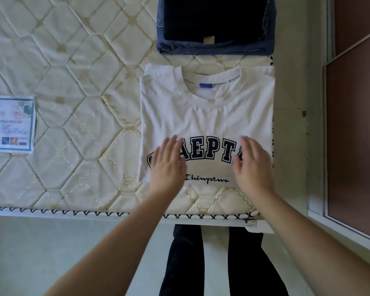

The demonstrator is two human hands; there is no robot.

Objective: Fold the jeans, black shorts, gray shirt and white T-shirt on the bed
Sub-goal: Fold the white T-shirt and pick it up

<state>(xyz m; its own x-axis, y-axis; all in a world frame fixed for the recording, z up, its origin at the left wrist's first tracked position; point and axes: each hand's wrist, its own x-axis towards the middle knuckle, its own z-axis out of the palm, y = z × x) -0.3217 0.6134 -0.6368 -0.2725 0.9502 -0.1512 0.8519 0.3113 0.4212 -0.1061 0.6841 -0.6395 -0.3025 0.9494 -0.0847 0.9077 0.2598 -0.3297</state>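
Observation:
The white T-shirt (205,120) lies folded into a rectangle on the mattress, collar away from me, dark block lettering facing up. My left hand (167,165) lies flat with straight fingers on the lettering's left end. My right hand (254,165) is over the right end, fingers straight and slightly raised. Beyond the shirt sit the folded jeans (214,48) with the folded black shorts (212,18) stacked on top. The gray shirt is not in view.
The quilted cream mattress (73,82) stretches left, with a printed label (10,124) at its left side. Its near edge (115,212) has dark stitched trim. A wall and brown sliding door (355,124) stand close on the right. My dark trouser legs (218,263) show below.

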